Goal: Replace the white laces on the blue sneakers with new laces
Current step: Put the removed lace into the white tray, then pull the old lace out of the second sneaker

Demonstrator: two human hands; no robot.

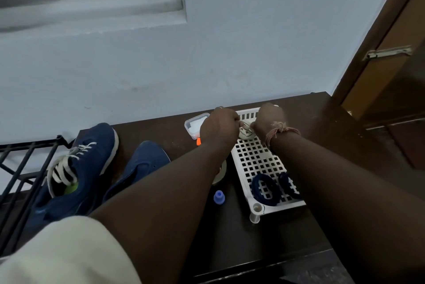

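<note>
Far off to the left of my hands, a black metal rack (20,164) stands at the edge of the dark table (322,122). Just right of it sits the laced sneaker (85,157), blue with its white lace (66,166) threaded through the eyelets. Beside that, nearer my left forearm, lies the second sneaker (142,166), blue too, with bare eyelets; my arm crosses over its heel end.

Just left of my left hand is a small clear container (195,124) with something white inside, and an orange bit (198,141) peeks out below my wrist. Under that forearm a pale round thing (219,173) shows partly, and nearer to me stands a small blue cap (219,196).

My left hand (219,126) is curled, fingers pinching a bundle of white lace (246,132) that lies between both hands. My right hand (268,119), a thread band (281,131) tied round its wrist, is curled on the same bundle from the other side; the two hands nearly touch over it. The bundle sits at the far end of a white perforated tray (253,159).

Toward me on that tray, below my right forearm, lie two coils of dark blue laces (264,188), one partly hidden by my arm. Far right stands a brown door (391,72).
</note>
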